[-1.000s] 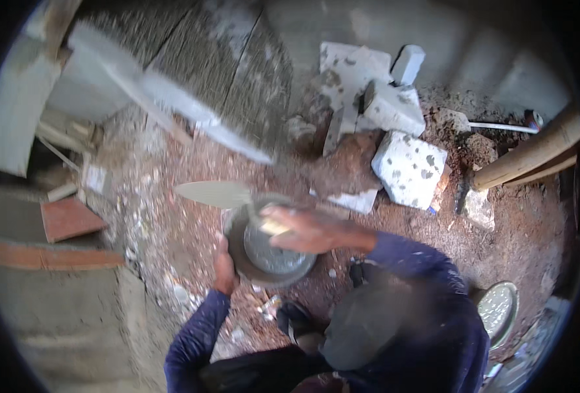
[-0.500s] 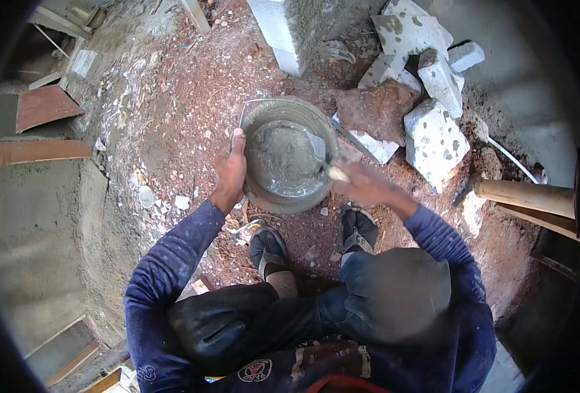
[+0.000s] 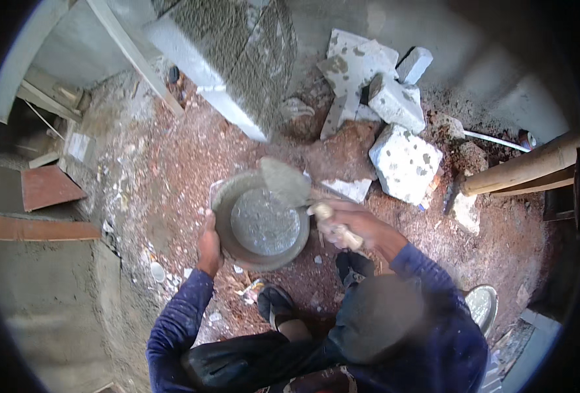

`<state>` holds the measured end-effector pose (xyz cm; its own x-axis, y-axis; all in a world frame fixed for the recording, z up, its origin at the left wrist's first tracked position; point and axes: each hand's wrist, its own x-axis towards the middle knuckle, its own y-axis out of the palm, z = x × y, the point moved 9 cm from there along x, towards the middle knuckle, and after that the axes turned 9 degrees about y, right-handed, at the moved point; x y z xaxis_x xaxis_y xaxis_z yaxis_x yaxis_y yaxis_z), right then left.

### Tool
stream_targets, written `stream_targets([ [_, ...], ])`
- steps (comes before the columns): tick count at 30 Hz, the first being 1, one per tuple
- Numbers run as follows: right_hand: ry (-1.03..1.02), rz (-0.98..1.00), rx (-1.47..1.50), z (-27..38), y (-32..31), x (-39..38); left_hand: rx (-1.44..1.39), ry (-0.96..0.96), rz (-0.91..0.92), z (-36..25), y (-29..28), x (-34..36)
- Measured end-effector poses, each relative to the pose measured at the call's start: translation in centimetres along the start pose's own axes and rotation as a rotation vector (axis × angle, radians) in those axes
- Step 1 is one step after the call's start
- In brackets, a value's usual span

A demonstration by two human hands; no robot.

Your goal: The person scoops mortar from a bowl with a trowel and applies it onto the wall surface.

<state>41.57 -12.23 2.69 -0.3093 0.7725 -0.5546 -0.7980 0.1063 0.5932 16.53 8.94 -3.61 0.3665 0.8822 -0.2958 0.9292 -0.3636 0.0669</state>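
A round bucket [image 3: 223, 252] coated in grey cement stands on the ground in front of my feet, with wet mortar [image 3: 264, 226] in its bottom. My left hand [image 3: 209, 245] grips the bucket's left side, thumb up at the rim. In my right hand [image 3: 342, 226] is the pale wooden handle of a trowel [image 3: 285, 183]. Its blade carries a heap of grey mortar and hangs over the bucket's far right rim.
Broken white blocks [image 3: 405, 164] lie at the far right beside a wooden pole [image 3: 522, 165]. A mortar-covered pillar [image 3: 237, 65] rises beyond the bucket. A metal basin [image 3: 481, 306] sits right of my arm. Reddish rubble covers the ground [image 3: 172, 164].
The trowel has come up out of the bucket with mortar on its blade. My view has shifted, bringing more of the pillar and the basin into sight. My left hand stays on the bucket.
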Motion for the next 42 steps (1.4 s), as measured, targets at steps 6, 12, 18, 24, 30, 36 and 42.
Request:
stream_targets([
  [6, -0.806, -0.156, 0.331, 12.6, -3.6, -10.4, -0.018, 0.006, 0.012, 2.0, -1.7, 1.2],
  [12, -1.384, -0.981, 0.302, 25.6, -9.6, -11.1, -0.062, -0.026, 0.035, -0.2, -0.4, 0.1],
  [18, -0.723, -1.38, -0.677, 35.4, -10.8, 4.7, -0.057, -0.099, -0.003, 3.2, -2.4, 0.6],
  [24, -0.955, -0.249, -1.028, 12.7, 8.9, -0.7, -0.071, -0.057, 0.092, 0.6, -0.1, -0.9],
  [30, -0.299, -0.358, -1.586, 4.7, 1.4, 1.8, -0.015, -0.03, 0.004, -4.0, 4.4, -1.7],
  [36, -0.193, -0.186, -1.437, 0.9, 2.1, 6.8, 0.068, -0.048, -0.119, -0.2, 2.8, -1.2],
  [42, -0.236, -0.341, -1.257, -1.5, -0.8, 5.8, 0.079, 0.013, 0.017, -2.6, 2.6, -0.6],
])
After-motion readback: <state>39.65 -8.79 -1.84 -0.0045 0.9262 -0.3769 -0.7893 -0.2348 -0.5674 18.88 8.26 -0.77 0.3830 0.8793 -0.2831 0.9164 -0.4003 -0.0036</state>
